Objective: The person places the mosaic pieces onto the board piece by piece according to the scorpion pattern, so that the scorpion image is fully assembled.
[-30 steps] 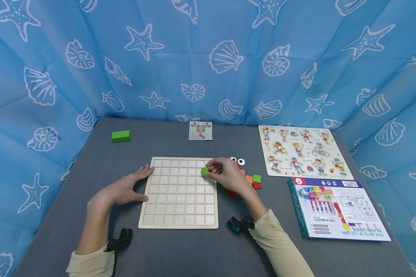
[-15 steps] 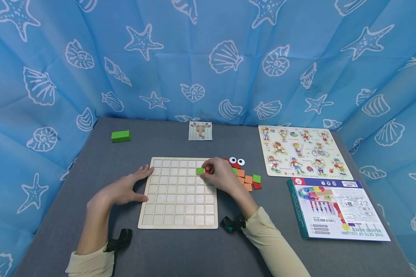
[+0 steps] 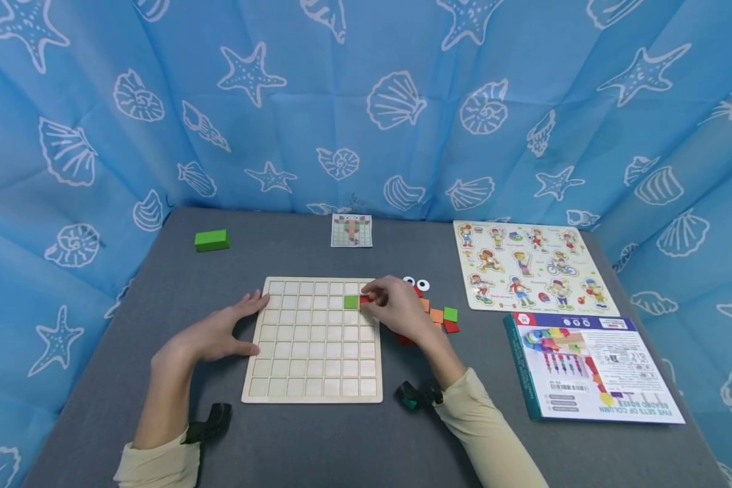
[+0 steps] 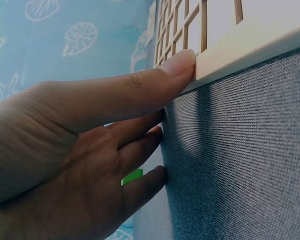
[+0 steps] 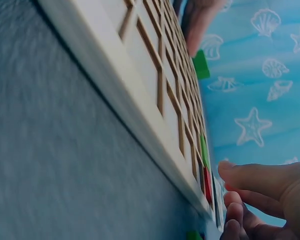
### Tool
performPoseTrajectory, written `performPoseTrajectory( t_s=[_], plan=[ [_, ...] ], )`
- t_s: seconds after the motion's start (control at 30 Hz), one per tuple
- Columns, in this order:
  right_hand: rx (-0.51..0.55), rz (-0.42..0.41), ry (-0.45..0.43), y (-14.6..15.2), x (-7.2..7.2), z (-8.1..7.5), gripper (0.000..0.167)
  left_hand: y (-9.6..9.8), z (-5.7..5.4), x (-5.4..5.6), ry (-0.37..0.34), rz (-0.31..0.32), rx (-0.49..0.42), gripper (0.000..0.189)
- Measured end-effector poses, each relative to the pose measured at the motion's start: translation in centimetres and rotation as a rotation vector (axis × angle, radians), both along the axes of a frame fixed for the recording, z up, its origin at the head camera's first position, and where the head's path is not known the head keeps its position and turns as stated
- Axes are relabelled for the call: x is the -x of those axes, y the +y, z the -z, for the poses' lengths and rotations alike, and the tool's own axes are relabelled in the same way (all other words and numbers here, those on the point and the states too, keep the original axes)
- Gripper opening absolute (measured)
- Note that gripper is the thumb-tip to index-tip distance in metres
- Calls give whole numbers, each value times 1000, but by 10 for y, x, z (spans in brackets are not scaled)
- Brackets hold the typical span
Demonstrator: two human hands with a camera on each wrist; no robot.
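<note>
My left hand (image 3: 219, 330) rests at the left edge of a pale wooden grid board (image 3: 308, 388), fingers spread and fairly straight. In the left wrist view its thumb touches the board's rim. A green square tile (image 3: 350, 302) lies in a cell near the board's upper right, with a red tile (image 3: 364, 299) beside it in the right wrist view. Over the red tile is my right hand (image 3: 399, 312), partly covering it in the head view. Its thumb and fingers are loosely bent and appear just off the tiles, with nothing seen between them.
Orange, green and red tiles and two googly-eye pieces (image 3: 423, 285) lie right of the board, partly behind the right hand. A pattern card (image 3: 351, 231), a green block (image 3: 212, 240), a picture puzzle board (image 3: 539, 268) and a toy box (image 3: 594, 369) also stand on the grey table.
The right hand first held the green tile over the board, then set it in a cell and let it go. It has since shifted slightly right. The left hand stays put.
</note>
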State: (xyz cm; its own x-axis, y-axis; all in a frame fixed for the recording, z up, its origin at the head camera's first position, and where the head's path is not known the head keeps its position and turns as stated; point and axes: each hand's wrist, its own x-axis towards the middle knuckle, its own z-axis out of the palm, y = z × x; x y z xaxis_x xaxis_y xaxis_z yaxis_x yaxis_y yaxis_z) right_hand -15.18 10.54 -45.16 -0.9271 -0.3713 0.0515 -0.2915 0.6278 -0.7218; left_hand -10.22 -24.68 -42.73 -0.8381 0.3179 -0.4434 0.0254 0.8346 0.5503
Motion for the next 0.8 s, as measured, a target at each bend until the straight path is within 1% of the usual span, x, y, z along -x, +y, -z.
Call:
performPoseTrajectory(
  t_s=[0.2, 0.33, 0.47, 0.57, 0.63, 0.8],
  plan=[
    [40, 45, -32, 24, 3, -3, 24, -1, 0, 0, -2, 2, -1, 104],
    [32, 90, -25, 40, 5, -5, 26, -1, 1, 0, -3, 3, -3, 105],
    [5, 126, -1, 54, 10, -4, 25, -1, 1, 0, -2, 5, -5, 105],
    [-11, 129, 18, 63, 14, -1, 25, -1, 1, 0, 0, 8, -7, 104],
    [-14, 122, 13, 65, 16, 0, 25, -1, 1, 0, 1, 9, -7, 104],
    [-30, 107, 0, 62, 23, 5, 23, -1, 1, -1, 0, 5, -4, 104]
  ],
)
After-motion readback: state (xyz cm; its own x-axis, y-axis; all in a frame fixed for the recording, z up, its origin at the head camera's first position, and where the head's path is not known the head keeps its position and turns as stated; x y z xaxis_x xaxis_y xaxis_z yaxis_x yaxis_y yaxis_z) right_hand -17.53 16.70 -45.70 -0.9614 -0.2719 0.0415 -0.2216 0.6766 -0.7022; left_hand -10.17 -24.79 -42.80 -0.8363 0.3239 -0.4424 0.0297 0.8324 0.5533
